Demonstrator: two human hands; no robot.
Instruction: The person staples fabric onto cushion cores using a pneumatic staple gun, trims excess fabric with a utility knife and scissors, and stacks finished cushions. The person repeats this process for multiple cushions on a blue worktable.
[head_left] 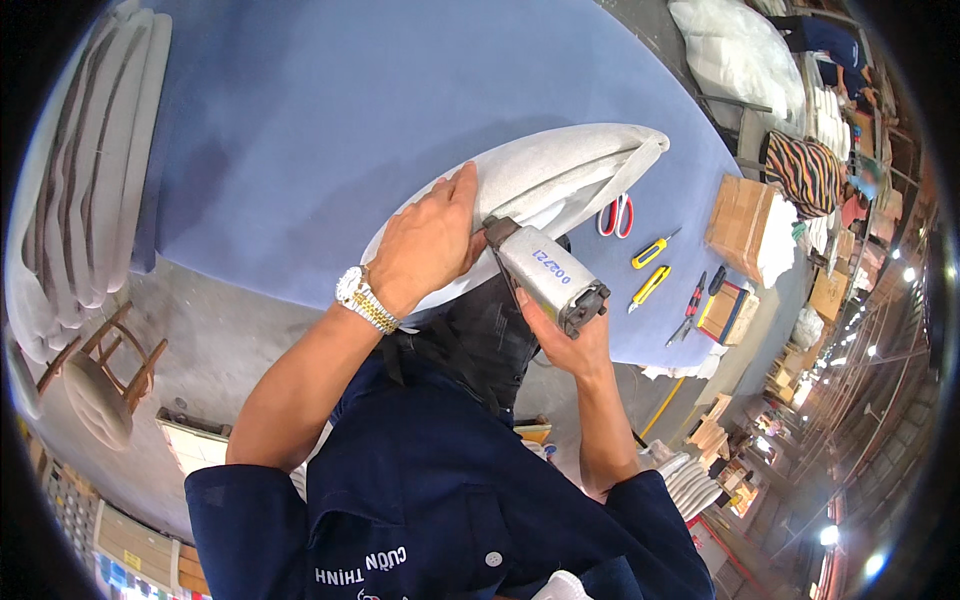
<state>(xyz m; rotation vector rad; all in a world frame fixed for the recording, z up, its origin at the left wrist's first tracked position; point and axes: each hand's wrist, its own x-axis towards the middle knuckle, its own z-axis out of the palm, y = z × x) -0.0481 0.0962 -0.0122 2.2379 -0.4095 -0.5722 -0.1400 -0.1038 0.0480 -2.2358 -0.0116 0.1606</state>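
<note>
Both hands work: left fingers point(462, 190) flat on cushion point(560, 170), right gripping stapler point(545, 272).

We're at a big worktable covered in blue cloth point(300, 120), with a grey concrete floor point(215, 340) below it. Off to our left there's a wooden chair point(105, 375) and a stack of pale seat cushions point(85, 170); on the far right we see cardboard boxes point(740, 215), white bagged padding point(735, 50), and a long, dim workshop aisle dotted with bright ceiling lamps point(830, 535).
</note>
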